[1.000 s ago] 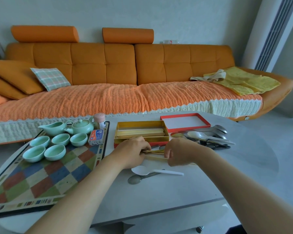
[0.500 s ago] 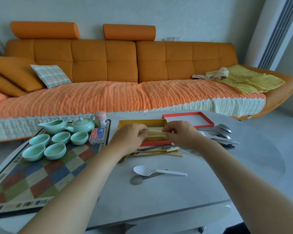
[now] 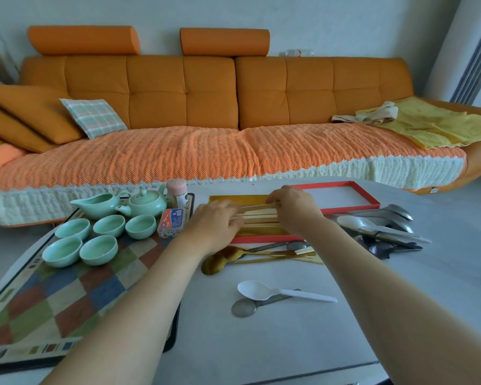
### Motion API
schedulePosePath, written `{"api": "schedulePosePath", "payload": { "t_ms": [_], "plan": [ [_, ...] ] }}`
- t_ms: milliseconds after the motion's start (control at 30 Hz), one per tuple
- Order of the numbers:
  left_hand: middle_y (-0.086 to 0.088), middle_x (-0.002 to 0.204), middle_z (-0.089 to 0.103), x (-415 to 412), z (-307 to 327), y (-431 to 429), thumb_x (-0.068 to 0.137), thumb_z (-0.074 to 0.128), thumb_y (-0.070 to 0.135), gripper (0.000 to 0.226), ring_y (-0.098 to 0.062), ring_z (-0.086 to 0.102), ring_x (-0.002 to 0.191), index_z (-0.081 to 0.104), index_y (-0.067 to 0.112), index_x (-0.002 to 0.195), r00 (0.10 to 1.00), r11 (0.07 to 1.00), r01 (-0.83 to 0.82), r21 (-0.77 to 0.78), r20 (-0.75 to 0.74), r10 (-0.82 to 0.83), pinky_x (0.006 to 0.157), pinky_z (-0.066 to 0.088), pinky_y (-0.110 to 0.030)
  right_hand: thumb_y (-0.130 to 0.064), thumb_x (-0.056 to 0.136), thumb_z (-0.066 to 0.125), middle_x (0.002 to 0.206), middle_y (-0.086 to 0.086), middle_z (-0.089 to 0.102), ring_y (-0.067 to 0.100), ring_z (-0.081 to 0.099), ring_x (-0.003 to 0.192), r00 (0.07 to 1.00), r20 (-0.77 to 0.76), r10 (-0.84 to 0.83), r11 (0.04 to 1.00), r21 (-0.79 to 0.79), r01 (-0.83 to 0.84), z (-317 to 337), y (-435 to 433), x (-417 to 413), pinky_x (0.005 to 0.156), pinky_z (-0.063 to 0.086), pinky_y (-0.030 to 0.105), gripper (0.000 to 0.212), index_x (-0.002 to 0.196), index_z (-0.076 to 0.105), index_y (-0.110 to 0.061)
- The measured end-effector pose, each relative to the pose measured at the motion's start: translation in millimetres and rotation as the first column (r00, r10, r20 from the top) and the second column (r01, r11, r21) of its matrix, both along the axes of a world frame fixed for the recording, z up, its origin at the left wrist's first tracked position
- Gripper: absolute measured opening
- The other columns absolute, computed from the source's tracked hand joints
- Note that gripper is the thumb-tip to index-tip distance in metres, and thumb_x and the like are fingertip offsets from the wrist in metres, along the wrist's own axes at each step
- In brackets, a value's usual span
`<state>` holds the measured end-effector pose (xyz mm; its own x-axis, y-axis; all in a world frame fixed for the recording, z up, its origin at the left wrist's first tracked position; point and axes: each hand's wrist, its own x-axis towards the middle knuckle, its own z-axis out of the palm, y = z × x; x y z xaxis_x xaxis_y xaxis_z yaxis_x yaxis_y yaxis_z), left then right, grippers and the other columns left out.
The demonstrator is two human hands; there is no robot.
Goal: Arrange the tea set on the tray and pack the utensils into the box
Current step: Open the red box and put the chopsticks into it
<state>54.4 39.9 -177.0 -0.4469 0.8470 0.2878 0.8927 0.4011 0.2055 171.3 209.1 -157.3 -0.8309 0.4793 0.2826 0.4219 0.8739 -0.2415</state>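
white spoon: white spoon (image 3: 264, 290) is on the table (image 3: 261, 345) on the near side of the box (image 3: 261, 239), well apart from it, lying across a grey spoon (image 3: 243, 307).
strays: gold spoon (image 3: 214, 263) and a few loose sticks (image 3: 307, 255) sit just in front of the box's near edge. My guess is they're next to go in.
left grip: left grip (image 3: 215, 222) has its fingers curled over the left ends of the chopsticks (image 3: 257, 213).
right grip: right grip (image 3: 295, 209) is pinched shut on the right ends.
chopsticks: the bundle's low over the box, running along its long side. Can't tell if it's touching bottom yet.
doing it well: I'd keep the bundle level, lower both ends together, and only let go once it lies flat. Otherwise a tip rides up on the rim.
left of box: tray (image 3: 67, 295) is right beside it, with cups (image 3: 100, 234) and teapot (image 3: 146, 202) already on it. Tea set looks sorted.
right of box: spoon pile (image 3: 378, 226), close by. Watch the right elbow there.
behind-right of box: the lid (image 3: 333, 194), open side up, near the far corner.
open room: honestly only the near side, past the strays.
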Motion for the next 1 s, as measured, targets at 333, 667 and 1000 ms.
{"api": "schedulePosePath", "payload": {
  "t_ms": [333,667,1000],
  "plan": [
    [0.007,0.152,0.041,-9.4,-3.5,2.3,0.099,0.024,0.061,0.059,-0.019,0.035,0.139,0.046,0.03,0.144,0.997,0.985,-0.036,-0.168,0.059,0.047,0.114,0.024,-0.04,-0.001,0.091,0.051,0.112,-0.005,0.068,0.017,0.061,0.1,0.995,0.084,-0.053,0.998,0.039,0.05,-3.5,-2.3,-12.8,0.094,0.043,0.033,0.039,0.108,0.071,-0.03],
    [0.006,0.141,0.048,-3.4,-3.8,2.1,0.099,0.022,0.06,0.056,-0.018,0.038,0.131,0.052,0.031,0.138,0.999,0.982,-0.044,-0.184,0.012,0.047,0.113,0.024,-0.041,-0.039,0.102,0.039,0.097,-0.009,0.067,0.012,0.06,0.084,0.966,0.172,0.193,0.956,-0.253,-0.146,-6.7,-11.2,6.7,0.076,0.052,0.031,0.034,0.111,0.07,-0.027],
    [0.005,0.086,0.057,46.2,9.8,1.7,0.088,0.059,0.016,0.005,-0.016,0.051,0.088,0.062,0.02,0.087,0.962,0.954,0.247,0.171,-0.159,-0.221,0.067,0.048,-0.033,-0.007,0.082,0.053,0.067,-0.017,0.061,0.002,0.049,0.054,0.967,-0.079,0.241,0.967,-0.068,-0.246,18.2,-17.0,48.7,0.055,0.039,0.016,0.027,0.084,0.078,-0.019]
  ]
}}
